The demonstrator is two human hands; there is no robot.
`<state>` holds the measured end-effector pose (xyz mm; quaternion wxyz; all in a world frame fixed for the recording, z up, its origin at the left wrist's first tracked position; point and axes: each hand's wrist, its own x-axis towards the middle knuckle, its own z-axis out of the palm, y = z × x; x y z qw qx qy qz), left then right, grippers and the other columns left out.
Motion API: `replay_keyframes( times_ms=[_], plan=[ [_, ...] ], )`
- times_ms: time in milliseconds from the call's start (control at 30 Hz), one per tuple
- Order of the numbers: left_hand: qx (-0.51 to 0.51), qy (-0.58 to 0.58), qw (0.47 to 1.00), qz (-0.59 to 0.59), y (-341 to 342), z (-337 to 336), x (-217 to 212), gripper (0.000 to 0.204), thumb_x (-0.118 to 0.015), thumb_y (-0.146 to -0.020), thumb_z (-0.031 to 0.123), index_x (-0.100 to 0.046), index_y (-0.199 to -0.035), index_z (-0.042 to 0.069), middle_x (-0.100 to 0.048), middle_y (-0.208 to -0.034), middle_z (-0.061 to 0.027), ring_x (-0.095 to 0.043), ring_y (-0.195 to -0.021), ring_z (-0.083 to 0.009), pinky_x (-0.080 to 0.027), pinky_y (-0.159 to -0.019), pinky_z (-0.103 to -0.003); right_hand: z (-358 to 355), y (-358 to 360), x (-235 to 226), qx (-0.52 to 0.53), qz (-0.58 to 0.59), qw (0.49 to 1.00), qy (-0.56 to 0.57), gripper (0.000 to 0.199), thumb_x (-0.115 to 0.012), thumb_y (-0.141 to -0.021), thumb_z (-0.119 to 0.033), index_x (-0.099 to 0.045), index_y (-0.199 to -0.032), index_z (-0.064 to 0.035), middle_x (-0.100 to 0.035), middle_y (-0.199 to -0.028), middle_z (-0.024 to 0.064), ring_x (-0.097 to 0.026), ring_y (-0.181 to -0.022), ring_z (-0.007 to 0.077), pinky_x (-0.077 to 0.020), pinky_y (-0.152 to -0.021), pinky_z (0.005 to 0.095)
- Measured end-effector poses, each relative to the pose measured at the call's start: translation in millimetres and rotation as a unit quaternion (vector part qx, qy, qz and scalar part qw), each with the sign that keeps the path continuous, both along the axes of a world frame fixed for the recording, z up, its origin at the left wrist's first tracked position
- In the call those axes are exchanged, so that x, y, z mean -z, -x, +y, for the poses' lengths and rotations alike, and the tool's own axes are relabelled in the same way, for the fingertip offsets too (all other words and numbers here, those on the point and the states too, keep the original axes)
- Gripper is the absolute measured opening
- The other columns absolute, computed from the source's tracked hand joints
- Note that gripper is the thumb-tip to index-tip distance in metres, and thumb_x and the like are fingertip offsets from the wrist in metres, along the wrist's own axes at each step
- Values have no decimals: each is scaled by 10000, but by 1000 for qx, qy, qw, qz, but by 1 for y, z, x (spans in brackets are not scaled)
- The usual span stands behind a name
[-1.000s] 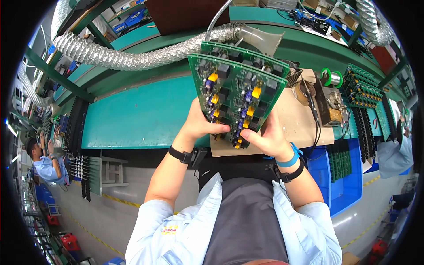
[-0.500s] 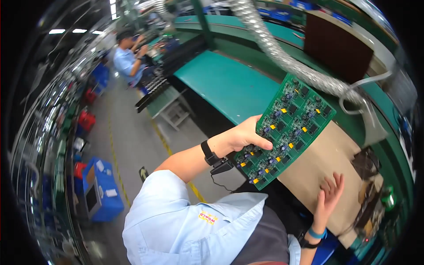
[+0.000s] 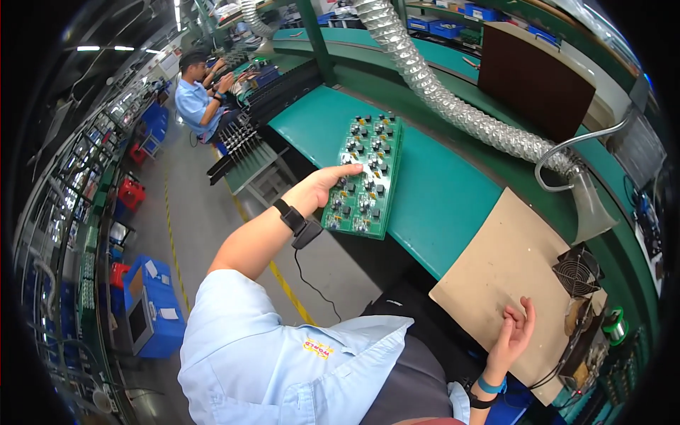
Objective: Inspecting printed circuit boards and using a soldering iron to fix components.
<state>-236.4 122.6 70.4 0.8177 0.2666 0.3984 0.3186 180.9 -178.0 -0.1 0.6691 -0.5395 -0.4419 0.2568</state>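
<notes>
Fingers of left hand clamped on left long edge of green circuit boards, thumb on top; boards rightward, long axis up view, above table. Right hand loosely curled, empty, well apart.

Workshop interior. Centre: long workbench with smooth green top. Behind: ribbed silver hose, upright dark brown board, green post and blue bins. Left: grey floor with yellow lines, blue box and crowded racks. Upper left: bright strip lights overhead.
</notes>
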Motion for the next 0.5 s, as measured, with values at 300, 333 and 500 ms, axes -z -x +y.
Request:
replay_keyframes(
  times_ms=[300, 333, 500],
  plan=[
    [8, -6, 999, 47, -30, 55, 1, 415, -715, -895, 195, -589, -1256, 34, -672, -1212, -144, -675, -1060, -297, -519, -964, -503, 0, 2, 0, 14, -92, 996, 0, 449, -491, -960, 1, -441, -1403, 41, -480, -1387, 157, -584, -1010, 179, -481, -934, 317],
    [5, -4, 999, 49, -32, 60, 2, 415, -715, -895, 195, -589, -1256, 34, -672, -1212, -144, -675, -1060, -297, -519, -964, -503, 1, 3, 0, 11, -108, 994, 3, 439, -488, -958, 2, -454, -1393, 45, -481, -1383, 160, -586, -1000, 182, -485, -925, 319],
    [48, -6, 992, 117, -45, 80, 3, 433, -723, -892, 207, -587, -1265, 36, -672, -1208, -143, -676, -1052, -288, -524, -963, -488, 2, 3, 0, 17, -125, 992, 13, 412, -488, -937, 18, -505, -1347, 60, -479, -1352, 178, -595, -966, 208, -503, -879, 334]
  ],
)
